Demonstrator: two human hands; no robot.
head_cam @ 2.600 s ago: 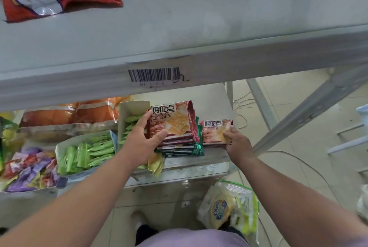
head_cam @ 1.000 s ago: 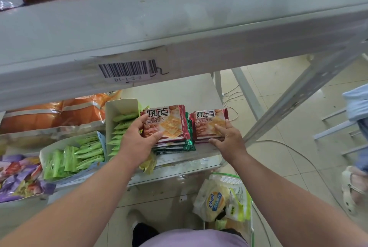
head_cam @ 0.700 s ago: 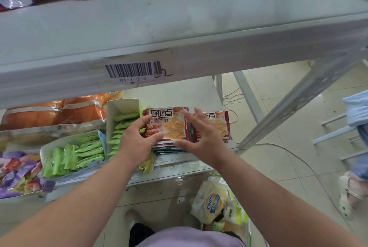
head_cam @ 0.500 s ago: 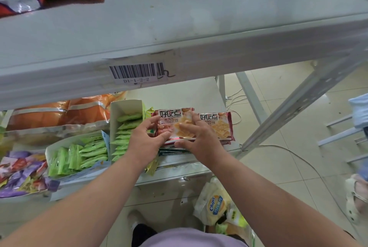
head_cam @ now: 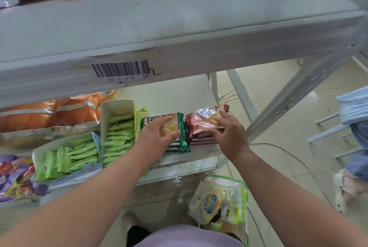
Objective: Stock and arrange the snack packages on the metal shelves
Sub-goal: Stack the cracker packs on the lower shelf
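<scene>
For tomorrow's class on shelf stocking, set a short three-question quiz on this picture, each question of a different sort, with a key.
1. True or false: the left hand rests on the green-edged cracker stack.
2. Which packs does the right hand grip? A. the red cracker packs B. green sachets C. orange bags
3. Fill in: the barcode label is stuck on the front edge of the ____ shelf.

Key
1. True.
2. A. Its fingers curl round the red packs at the right end of the lower shelf.
3. Upper; the upper shelf carries the label above the two open boxes of green sachets.
</scene>
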